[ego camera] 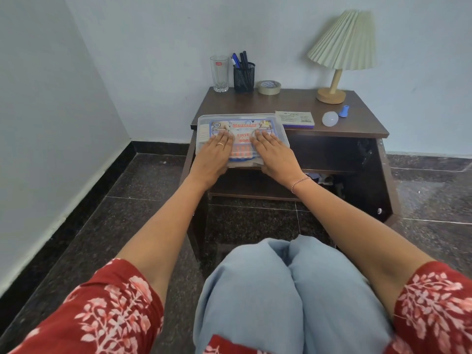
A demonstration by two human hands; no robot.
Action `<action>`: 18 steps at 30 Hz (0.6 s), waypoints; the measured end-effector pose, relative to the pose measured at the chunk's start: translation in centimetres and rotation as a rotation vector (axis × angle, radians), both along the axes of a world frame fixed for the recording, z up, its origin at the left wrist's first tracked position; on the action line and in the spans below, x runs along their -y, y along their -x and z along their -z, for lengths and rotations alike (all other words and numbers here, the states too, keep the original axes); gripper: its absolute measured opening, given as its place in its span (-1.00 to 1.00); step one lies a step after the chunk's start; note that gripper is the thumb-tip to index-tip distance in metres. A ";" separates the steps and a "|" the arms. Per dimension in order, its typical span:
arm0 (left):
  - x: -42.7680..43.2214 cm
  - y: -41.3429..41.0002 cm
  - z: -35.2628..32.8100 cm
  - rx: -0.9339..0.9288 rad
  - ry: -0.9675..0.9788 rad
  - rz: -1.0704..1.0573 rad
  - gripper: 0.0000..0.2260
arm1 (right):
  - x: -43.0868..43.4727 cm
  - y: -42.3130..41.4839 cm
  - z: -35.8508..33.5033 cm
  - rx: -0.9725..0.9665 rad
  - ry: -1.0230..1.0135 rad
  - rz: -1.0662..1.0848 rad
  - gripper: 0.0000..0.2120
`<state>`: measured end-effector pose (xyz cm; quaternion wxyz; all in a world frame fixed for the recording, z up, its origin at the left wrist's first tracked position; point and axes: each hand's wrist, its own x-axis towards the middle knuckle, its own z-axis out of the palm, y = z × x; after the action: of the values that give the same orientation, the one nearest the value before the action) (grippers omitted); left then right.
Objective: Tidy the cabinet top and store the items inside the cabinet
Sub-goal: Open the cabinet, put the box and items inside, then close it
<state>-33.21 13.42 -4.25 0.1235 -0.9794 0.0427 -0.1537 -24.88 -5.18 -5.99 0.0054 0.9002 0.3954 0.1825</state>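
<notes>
cabinet top (293,103): clear box (204,122) (tablets (241,150) inside)

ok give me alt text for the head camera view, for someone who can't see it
A person's left hand and right hand lie flat on the lid of a clear first aid box that overhangs the front edge of an open dark wooden cabinet. Behind it on the top stand a glass, a pen holder, a tape roll and a lamp.
</notes>
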 end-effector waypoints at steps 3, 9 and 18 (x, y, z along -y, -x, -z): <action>1.0 0.8 0.7 -0.021 -0.006 0.038 -0.37 | 1.4 0.9 0.7 -0.026 0.009 0.013 -0.26; 3.1 0.7 2.4 -0.048 0.007 0.074 -0.37 | 3.8 1.1 2.4 -0.062 0.043 0.046 -0.24; 6.3 -4.1 6.5 -0.169 0.000 0.145 -0.30 | 7.6 -1.5 6.9 -0.125 0.051 0.122 -0.28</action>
<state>-29.12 7.12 -10.75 0.1080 -0.9832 0.1237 -0.0793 -23.35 -12.78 -12.85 0.0146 0.9318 0.3439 0.1150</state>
